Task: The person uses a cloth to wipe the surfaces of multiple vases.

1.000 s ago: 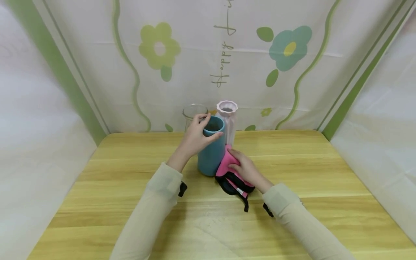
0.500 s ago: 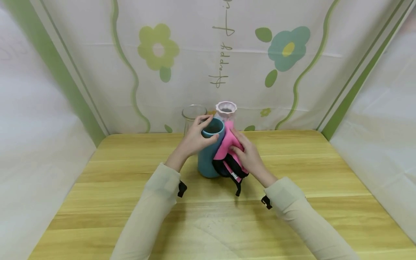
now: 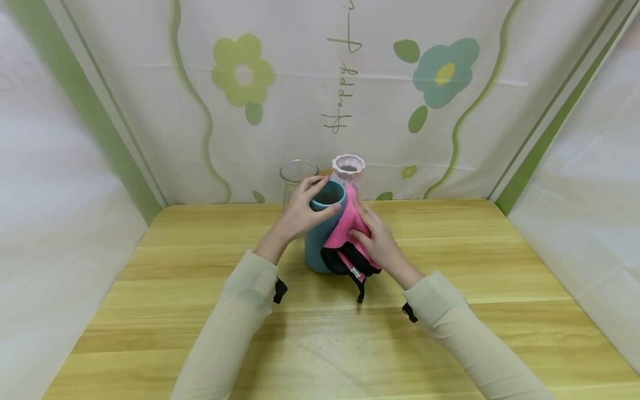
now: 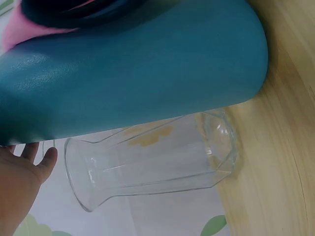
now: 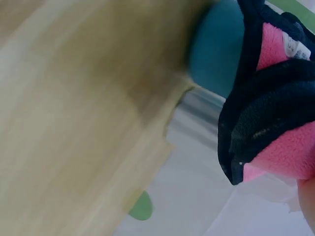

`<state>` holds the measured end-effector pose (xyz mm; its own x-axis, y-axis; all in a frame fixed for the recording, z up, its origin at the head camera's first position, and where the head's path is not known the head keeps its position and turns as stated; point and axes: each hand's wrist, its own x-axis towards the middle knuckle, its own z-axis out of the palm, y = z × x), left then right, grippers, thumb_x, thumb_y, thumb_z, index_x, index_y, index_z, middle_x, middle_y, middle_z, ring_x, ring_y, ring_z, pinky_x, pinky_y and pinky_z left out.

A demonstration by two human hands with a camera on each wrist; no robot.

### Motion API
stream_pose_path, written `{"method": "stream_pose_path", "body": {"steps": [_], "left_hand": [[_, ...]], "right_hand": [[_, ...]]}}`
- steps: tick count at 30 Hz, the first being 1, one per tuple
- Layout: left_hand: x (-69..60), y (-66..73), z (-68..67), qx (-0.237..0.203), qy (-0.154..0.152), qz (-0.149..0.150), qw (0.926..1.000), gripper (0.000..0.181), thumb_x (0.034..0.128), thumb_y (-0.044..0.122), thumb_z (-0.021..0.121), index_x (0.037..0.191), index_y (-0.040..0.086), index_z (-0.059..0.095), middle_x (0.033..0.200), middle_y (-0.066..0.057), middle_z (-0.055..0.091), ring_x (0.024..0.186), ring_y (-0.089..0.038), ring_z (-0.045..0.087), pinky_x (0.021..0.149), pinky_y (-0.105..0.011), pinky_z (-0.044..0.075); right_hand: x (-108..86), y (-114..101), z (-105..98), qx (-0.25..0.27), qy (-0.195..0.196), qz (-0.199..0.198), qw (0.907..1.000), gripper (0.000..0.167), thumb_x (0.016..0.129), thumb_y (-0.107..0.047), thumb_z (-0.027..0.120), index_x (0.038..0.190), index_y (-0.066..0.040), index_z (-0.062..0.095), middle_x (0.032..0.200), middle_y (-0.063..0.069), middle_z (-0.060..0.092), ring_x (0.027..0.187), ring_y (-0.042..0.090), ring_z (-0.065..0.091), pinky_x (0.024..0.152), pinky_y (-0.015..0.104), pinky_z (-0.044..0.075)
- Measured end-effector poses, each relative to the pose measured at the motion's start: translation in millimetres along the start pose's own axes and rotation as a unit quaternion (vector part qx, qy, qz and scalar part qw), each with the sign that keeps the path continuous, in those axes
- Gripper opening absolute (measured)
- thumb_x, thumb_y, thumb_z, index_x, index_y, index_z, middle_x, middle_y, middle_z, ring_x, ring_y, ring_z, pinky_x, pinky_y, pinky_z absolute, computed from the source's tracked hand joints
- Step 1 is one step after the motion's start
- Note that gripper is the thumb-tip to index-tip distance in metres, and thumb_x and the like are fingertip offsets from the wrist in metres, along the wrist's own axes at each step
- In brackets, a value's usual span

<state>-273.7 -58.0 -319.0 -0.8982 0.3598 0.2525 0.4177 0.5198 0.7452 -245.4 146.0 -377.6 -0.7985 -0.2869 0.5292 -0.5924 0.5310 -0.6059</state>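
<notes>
A tall blue vase stands upright on the wooden table. My left hand holds it at the rim, fingers on the far side and thumb on the near side. A pink fleece cloth with black edging, a white label and a black loop is in my right hand. The right hand grips the cloth against the vase's right side. In the right wrist view the pink cloth covers part of the blue vase. The left wrist view shows the left hand's fingertips partly hidden behind the vase.
Close behind on the left, a clear glass vase stands by the table's back edge. A pale pink vase with a scalloped rim stands behind on the right. White patterned cloth walls border the wooden table.
My right hand has carried the pink cloth up along the vase's right side, then slightly to the left. The left hand stays at the rim and the vase keeps its place.
</notes>
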Motion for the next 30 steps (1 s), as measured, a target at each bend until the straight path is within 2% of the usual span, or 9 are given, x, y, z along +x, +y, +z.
{"method": "stream_pose_path", "body": {"steps": [3, 7, 12, 15, 18, 23, 30], "left_hand": [[0.4, -0.5, 0.1, 0.002, 0.0, -0.003, 1.0, 0.073, 0.0871, 0.041, 0.065, 0.15, 0.018, 0.034, 0.153, -0.004, 0.028, 0.141, -0.032, 0.027, 0.109, -0.06, 0.03], [0.1, 0.2, -0.3, 0.0, -0.002, -0.004, 1.0, 0.073, 0.0872, 0.041, 0.065, 0.15, 0.019, 0.034, 0.154, -0.003, 0.028, 0.142, -0.032, 0.025, 0.11, -0.06, 0.029], [-0.9, 1.6, -1.1, 0.002, -0.005, -0.003, 1.0, 0.074, 0.0875, 0.041, 0.065, 0.15, 0.018, 0.033, 0.154, -0.002, 0.027, 0.143, -0.031, 0.024, 0.111, -0.059, 0.028], [-1.3, 2.0, -1.4, 0.004, -0.007, -0.002, 1.0, 0.075, 0.0878, 0.04, 0.065, 0.151, 0.018, 0.031, 0.154, -0.003, 0.023, 0.143, -0.03, 0.021, 0.111, -0.059, 0.028], [-1.7, 2.2, -2.0, 0.007, -0.006, 0.003, 1.0, 0.073, 0.0894, 0.04, 0.063, 0.151, 0.017, 0.031, 0.153, -0.006, 0.021, 0.14, -0.03, 0.02, 0.11, -0.058, 0.028], [-2.9, 1.8, -4.4, 0.009, -0.005, 0.015, 0.9998, 0.072, 0.0912, 0.045, 0.059, 0.15, 0.015, 0.031, 0.151, -0.01, 0.022, 0.138, -0.032, 0.022, 0.108, -0.058, 0.031], [-2.8, -2.3, -7.5, -0.013, -0.005, 0.027, 0.9995, 0.092, 0.0812, 0.074, 0.05, 0.149, 0.013, 0.034, 0.153, -0.012, 0.028, 0.14, -0.035, 0.03, 0.11, -0.057, 0.033]], "right_hand": [[-6.4, 8, 3, -0.012, -0.024, 0.003, 0.9996, 0.068, 0.084, -0.003, 0.067, 0.145, 0.0, 0.036, 0.145, 0.025, 0.042, 0.132, 0.042, 0.044, 0.106, 0.053, 0.039], [-15.8, 20, 8, -0.027, -0.067, 0.029, 0.9969, 0.067, 0.086, -0.005, 0.067, 0.146, -0.001, 0.036, 0.146, 0.025, 0.041, 0.134, 0.042, 0.041, 0.107, 0.053, 0.037], [-27.1, 32, 14, -0.081, -0.137, 0.064, 0.9852, 0.063, 0.088, -0.01, 0.066, 0.144, 0.001, 0.039, 0.145, 0.026, 0.043, 0.132, 0.043, 0.044, 0.105, 0.052, 0.039], [-31.2, 34, 15, -0.098, -0.158, 0.072, 0.9799, 0.062, 0.089, -0.012, 0.066, 0.143, 0.002, 0.04, 0.143, 0.026, 0.044, 0.13, 0.043, 0.046, 0.104, 0.052, 0.041], [-31.7, 35, 15, -0.084, -0.147, 0.072, 0.9829, 0.06, 0.089, -0.01, 0.065, 0.142, 0.002, 0.041, 0.143, 0.027, 0.045, 0.129, 0.043, 0.046, 0.104, 0.053, 0.041], [-26.8, 33, 12, -0.055, -0.106, 0.061, 0.991, 0.058, 0.088, -0.006, 0.065, 0.141, 0.0, 0.044, 0.142, 0.027, 0.046, 0.13, 0.043, 0.045, 0.106, 0.055, 0.038], [-12.6, 14, 3, -0.022, -0.035, 0.06, 0.9974, 0.059, 0.088, -0.005, 0.065, 0.143, -0.006, 0.044, 0.143, 0.023, 0.046, 0.131, 0.04, 0.046, 0.106, 0.053, 0.039]]}}
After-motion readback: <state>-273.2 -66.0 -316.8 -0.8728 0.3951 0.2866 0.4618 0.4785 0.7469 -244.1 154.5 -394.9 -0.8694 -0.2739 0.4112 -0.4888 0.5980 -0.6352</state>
